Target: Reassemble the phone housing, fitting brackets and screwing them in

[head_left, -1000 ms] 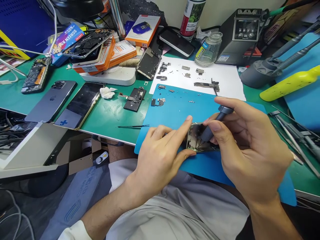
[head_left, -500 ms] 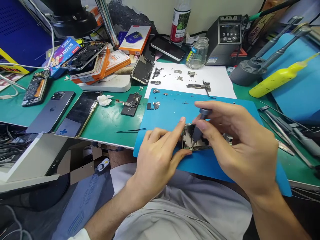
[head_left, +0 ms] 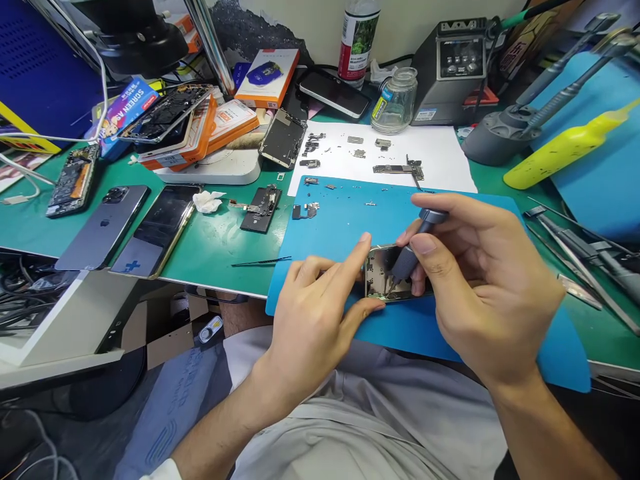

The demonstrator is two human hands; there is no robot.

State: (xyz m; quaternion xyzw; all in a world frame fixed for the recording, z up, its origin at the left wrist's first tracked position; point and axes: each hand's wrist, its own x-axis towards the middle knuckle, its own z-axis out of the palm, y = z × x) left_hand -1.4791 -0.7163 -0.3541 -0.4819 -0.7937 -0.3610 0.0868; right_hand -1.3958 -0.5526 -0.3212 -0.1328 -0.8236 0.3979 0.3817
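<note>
An opened phone housing (head_left: 380, 268), bare metal inside, lies on the blue mat (head_left: 345, 230) in front of me. My left hand (head_left: 320, 303) grips its left end between thumb and index finger. My right hand (head_left: 480, 287) holds a dark grey screwdriver (head_left: 406, 261) by the shaft, index finger over its cap. The screwdriver leans to the right, its tip down in the housing near the lower edge. My right fingers cover the housing's right end. Above the hands, small parts and a flex cable piece (head_left: 306, 211) lie on the mat.
White paper (head_left: 340, 150) behind the mat carries a logic board (head_left: 399, 169) and small parts. Tweezers (head_left: 261, 262) lie at the mat's left edge. A phone battery (head_left: 261, 210) and two phones lie further left. A glass jar (head_left: 395, 103) and yellow bottle (head_left: 567, 150) stand behind.
My right hand has shifted right and the screwdriver has gone from nearly upright to leaning right, with more of the housing now showing. My left hand keeps its hold.
</note>
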